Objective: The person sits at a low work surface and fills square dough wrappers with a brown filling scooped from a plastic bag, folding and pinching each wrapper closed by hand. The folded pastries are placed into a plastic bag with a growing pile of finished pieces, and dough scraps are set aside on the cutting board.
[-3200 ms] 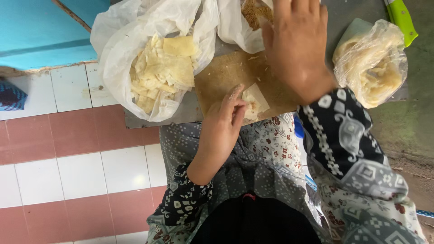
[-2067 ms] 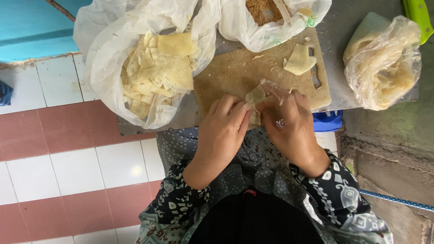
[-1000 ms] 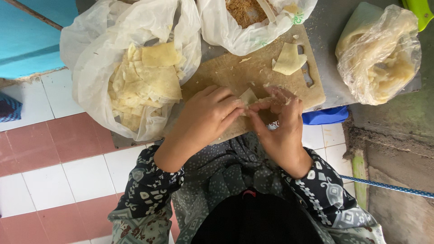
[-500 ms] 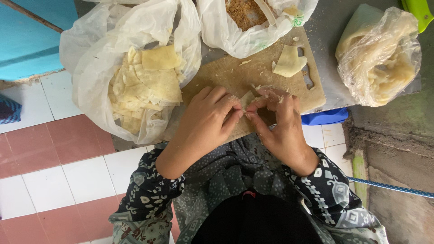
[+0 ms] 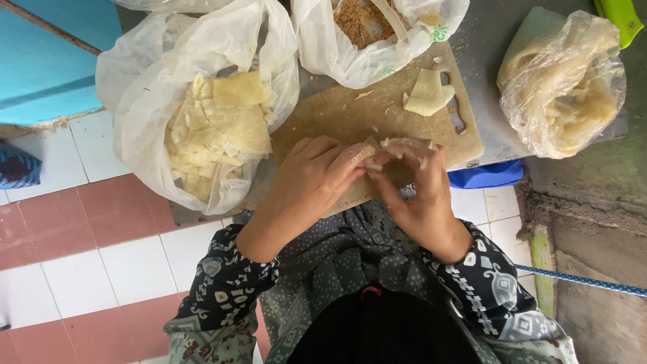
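Both hands meet over the near edge of the wooden cutting board [image 5: 350, 111], fingertips drawn together around a small piece of pale dough wrapper [image 5: 397, 145]. The left hand [image 5: 313, 178] comes in from the board's near left corner, its fingers curled and narrow, pinching the wrapper's left side. The right hand [image 5: 418, 195] closes on it from the other side, fingers bent over the top, so the wrapper is pressed between the two sets of fingertips and mostly hidden by them; whether anything lies inside it cannot be told. Further back on the board, towards its far right corner, lies a loose wrapper square [image 5: 428, 93], flat and apart from the hands, beside the board's handle slot [image 5: 457, 118]. Just left of the board stands an open white plastic bag [image 5: 141, 87] holding a heap of stacked wrapper sheets [image 5: 216, 131]. Behind the board's far edge, another white bag [image 5: 323, 47] holds a brown crumbly filling [image 5: 360, 20]. Well to the right of the board, a clear plastic bag of pale dough [image 5: 563, 87] rests on the grey tabletop [image 5: 485, 40]. A blue object [image 5: 485, 175] shows below the board's near right corner.
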A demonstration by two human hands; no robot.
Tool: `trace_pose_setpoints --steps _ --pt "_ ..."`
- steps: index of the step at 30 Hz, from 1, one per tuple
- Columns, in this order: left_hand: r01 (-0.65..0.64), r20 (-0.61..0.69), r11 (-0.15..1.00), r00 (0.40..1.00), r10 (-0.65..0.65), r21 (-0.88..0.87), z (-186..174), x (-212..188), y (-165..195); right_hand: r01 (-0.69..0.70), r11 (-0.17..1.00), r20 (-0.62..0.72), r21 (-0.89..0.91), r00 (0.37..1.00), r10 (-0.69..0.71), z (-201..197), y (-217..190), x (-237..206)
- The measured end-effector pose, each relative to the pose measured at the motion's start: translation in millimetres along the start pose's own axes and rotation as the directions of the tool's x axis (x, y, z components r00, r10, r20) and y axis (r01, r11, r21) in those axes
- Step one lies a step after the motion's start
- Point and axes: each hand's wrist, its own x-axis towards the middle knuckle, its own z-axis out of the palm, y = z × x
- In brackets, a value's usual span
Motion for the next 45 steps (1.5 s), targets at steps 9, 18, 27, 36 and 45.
trace_pose_setpoints --steps 9,18,27,36,45 --pt "0.091 0.043 0.989 0.995 -0.086 -0.117 -7 4 -5 0.177 0.932 0.037 -0.316 0.984 -0.175 2 6 0" --pt "0.027 0.005 1.000 1.000 -0.027 0.007 4 4 -10 0.039 0.981 0.001 -0.192 0.999 -0.040 5 15 -1" --pt "0.072 0.115 0.996 0.990 -0.077 0.049 -11 19 0 0.138 0.938 0.032 -0.317 0.990 -0.135 -3 12 4" --pt "0.043 0.010 0.999 0.999 -0.043 0.033 -1 13 3 0.198 0.908 0.038 -0.369 0.979 -0.199 -5 16 0" --pt "0.057 0.061 0.993 0.996 -0.063 0.100 -1 11 -1 0.223 0.921 0.003 -0.319 0.972 -0.235 2 13 0"
